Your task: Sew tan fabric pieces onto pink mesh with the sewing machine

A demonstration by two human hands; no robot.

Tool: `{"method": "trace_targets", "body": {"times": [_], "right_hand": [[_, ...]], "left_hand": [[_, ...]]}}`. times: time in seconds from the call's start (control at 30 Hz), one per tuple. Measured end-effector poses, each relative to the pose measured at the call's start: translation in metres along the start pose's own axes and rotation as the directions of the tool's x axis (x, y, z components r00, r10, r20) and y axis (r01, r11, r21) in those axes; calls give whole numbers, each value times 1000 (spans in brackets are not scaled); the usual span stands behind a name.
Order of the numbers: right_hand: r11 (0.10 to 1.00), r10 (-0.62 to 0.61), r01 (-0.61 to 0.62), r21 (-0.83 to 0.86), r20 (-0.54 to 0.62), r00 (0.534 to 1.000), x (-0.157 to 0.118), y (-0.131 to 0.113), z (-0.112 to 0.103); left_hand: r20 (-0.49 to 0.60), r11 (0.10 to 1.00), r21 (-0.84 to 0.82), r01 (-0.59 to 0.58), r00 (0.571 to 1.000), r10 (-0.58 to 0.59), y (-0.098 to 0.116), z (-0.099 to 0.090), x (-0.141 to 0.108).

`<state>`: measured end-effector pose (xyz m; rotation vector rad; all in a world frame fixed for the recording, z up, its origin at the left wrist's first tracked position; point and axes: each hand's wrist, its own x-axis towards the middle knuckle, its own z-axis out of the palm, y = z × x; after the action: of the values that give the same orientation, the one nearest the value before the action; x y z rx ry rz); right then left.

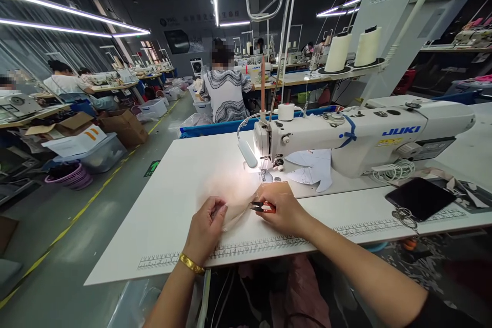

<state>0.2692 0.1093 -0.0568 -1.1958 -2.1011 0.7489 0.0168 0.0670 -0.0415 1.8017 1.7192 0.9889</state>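
Observation:
My left hand (209, 223) pinches the near edge of a sheer beige fabric (234, 200), which lies on the white sewing table (161, 215). In my right hand (282, 210) is a pair of thread snips (263, 207) with orange handles and dark blades. The blades point left and rest close to the fabric's right part; whether they touch it I cannot tell. Just behind my right hand lies a tan piece (283, 187) near the needle area. The white sewing machine (357, 133) stands beyond, its lamp lighting the fabric.
White paper pattern pieces (311, 174) lie under the machine arm. A black phone or tablet (421, 198) and keys (404, 217) are at the right. A printed ruler (246, 247) runs along the front edge. Another person (225, 89) sits ahead; bins and boxes (92, 151) stand left.

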Motion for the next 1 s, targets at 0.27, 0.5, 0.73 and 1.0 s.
{"method": "trace_targets", "body": {"times": [0.27,0.5,0.73,1.0], "right_hand": [[996,-82,80,-43,-49,995,6,1,0],[997,-66,64,-38,-47,997,3,1,-1],[999,-26,24,-29,-55,998,-2,-1,-10],[989,-147,149,22,-91,985,9,-11,3]], "left_hand": [[79,986,53,-157,985,153,5,-1,-4],[165,847,403,-346,938,305,12,9,-13],[60,925,283,-255,967,248,2,5,-5],[112,974,183,-133,987,114,9,-7,-4]]}}
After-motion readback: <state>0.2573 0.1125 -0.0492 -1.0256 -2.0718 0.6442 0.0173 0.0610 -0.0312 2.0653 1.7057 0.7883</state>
